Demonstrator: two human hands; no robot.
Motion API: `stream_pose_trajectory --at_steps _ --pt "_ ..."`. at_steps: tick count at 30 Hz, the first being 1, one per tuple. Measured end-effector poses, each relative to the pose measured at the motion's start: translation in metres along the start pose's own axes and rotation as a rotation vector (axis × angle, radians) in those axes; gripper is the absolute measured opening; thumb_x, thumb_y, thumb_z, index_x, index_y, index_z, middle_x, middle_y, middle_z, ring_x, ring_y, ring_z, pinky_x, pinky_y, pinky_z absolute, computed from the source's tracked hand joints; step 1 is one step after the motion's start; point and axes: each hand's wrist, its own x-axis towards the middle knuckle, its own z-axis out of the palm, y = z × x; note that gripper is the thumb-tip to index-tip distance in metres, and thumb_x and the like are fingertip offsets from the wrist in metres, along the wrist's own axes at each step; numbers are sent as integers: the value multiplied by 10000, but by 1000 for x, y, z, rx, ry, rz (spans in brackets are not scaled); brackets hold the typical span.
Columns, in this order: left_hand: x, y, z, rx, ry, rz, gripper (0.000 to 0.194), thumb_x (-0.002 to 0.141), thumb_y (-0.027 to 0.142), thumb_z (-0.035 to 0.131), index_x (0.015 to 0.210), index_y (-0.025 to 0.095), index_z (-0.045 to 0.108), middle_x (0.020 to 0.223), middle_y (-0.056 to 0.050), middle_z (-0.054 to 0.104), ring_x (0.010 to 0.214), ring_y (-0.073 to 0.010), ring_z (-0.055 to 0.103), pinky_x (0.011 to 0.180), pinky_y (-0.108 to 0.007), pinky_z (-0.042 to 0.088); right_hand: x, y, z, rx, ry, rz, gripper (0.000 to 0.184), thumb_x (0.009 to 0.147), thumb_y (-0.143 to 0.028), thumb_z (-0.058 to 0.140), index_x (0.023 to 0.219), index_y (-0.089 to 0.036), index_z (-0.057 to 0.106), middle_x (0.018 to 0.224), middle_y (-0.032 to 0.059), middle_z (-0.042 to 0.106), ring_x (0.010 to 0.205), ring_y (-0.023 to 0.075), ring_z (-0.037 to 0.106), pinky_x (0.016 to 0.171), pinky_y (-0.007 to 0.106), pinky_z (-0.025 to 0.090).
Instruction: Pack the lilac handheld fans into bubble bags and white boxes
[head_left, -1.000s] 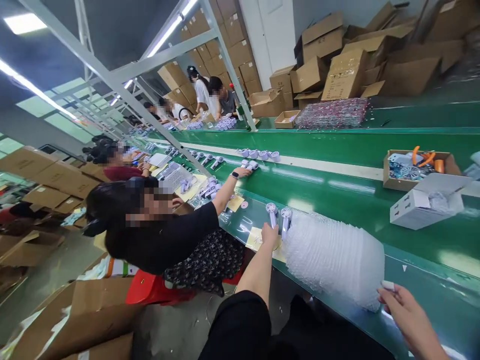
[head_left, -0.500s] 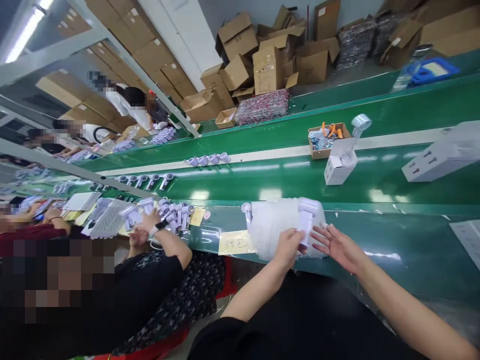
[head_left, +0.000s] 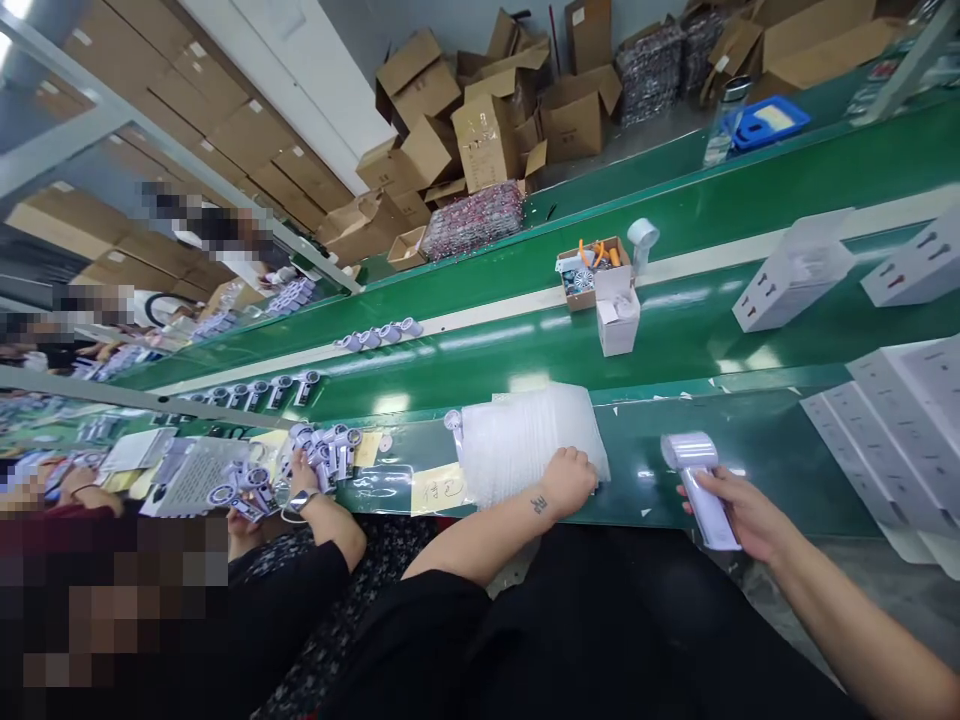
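Observation:
My right hand point(head_left: 754, 515) is wrapped around the handle of a pale lilac handheld fan point(head_left: 709, 505), held tilted over the bench's front edge with its round head up and to the left. My left hand point(head_left: 570, 480) is closed on the lower right edge of a stack of translucent white packing bags point(head_left: 517, 440); its fingertips are hidden, so how many bags it grips does not show. Against the stack's left side lies another small fan point(head_left: 454, 428). A yellow paper note point(head_left: 437, 489) with handwriting sits by the stack's lower left corner.
White boxes point(head_left: 870, 430) lie in a row at the right. On the belt point(head_left: 480, 365) stand an open white box point(head_left: 619, 325) and a carton of parts point(head_left: 577, 290). To the left, a co-worker's hands point(head_left: 304, 480) handle fans beside a fan pile point(head_left: 326, 450).
The fan has passed from my left hand to my right hand and moved right. My left hand has closed on the bag stack's edge. The view has swung right.

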Motion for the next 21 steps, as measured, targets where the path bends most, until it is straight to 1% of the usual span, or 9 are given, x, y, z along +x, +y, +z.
stream_pose_trajectory --at_steps 2,4,7,9,13,14,15,17,21 --pt "8 1 -11 -147 124 -117 156 823 157 475 828 109 624 833 -150 599 827 -253 531 717 -369 412 -11 2 2 31 -87 48 352 670 -207 741 978 -232 572 837 24 664 784 205 666 621 292 581" --pt "14 5 -22 -356 246 -209 172 855 206 461 828 138 618 822 -111 605 824 -226 541 738 -343 425 -19 2 13 53 -214 99 394 666 -203 739 1013 -252 558 851 13 659 785 212 666 613 311 578" --pt "20 15 -29 -628 339 -205 127 818 162 483 805 169 609 795 -56 601 795 -183 544 742 -297 431 -22 -1 37 68 -371 125 455 686 -219 716 1092 -280 521 874 4 648 758 201 664 584 309 563" --pt "23 21 -27 -745 380 -227 130 774 116 485 787 177 600 777 -36 592 775 -170 536 732 -286 427 -18 -4 49 69 -394 89 451 704 -243 697 1111 -280 505 871 5 640 739 188 658 550 284 548" --pt "24 27 -18 -1062 562 -513 111 797 179 462 777 170 571 706 -7 563 716 -152 521 699 -277 422 -9 -1 52 0 -347 64 395 712 -282 696 1058 -231 512 841 24 633 707 182 650 502 277 539" --pt "24 29 -17 -1132 597 -541 112 807 207 462 778 167 563 694 -2 554 701 -146 516 686 -270 420 -9 1 50 -14 -327 71 389 707 -285 703 1039 -221 513 834 27 632 701 183 650 496 281 541" --pt "23 31 -16 -1177 616 -524 115 811 229 469 778 166 558 691 1 548 694 -142 512 677 -263 418 -8 5 48 -16 -304 76 384 703 -287 709 1025 -215 512 829 27 629 694 182 650 491 282 542" --pt "20 35 -18 -1192 611 -400 113 809 249 490 772 166 556 708 0 549 706 -138 513 681 -256 413 -10 10 46 10 -263 63 383 705 -289 711 1019 -222 503 836 19 624 685 175 648 483 275 541" --pt "15 37 -27 -1071 518 -148 125 818 241 487 747 169 559 727 -12 557 732 -145 523 709 -266 413 -14 12 46 21 -229 44 485 710 -291 707 1121 -284 449 846 4 629 672 177 650 485 282 544"
